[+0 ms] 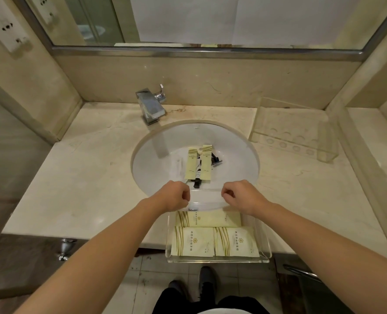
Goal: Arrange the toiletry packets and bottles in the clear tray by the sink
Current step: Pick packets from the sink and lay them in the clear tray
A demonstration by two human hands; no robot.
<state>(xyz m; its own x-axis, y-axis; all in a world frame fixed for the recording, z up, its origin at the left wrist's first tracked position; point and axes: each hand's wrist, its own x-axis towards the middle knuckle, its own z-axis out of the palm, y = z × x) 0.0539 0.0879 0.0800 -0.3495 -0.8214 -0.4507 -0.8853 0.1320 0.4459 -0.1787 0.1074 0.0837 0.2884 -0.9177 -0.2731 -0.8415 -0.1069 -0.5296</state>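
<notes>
Nearest, the person's dark shoes (201, 284) and trousers are cut off by the bottom edge. Above them a clear tray (264, 250) overhangs the near edge of the marble counter (92, 196), its far end reaching over the sink; its see-through walls are hard to trace. Three pale yellow packets (194, 242) lie flat inside, two side by side and one behind them.

Both bare forearms reach forward. The left hand (175, 196) and right hand (239, 194) have curled fingers at the tray's far rim, one at each corner; whether they actually pinch the rim cannot be told.

Farther off, in the white sink (235, 168), lie two more yellow packets (198, 164), a white sachet (176, 168) and dark items partly hidden beneath them. Beyond are the chrome tap (150, 107), a second clear holder (294, 132) far right, and the mirror (210, 19).
</notes>
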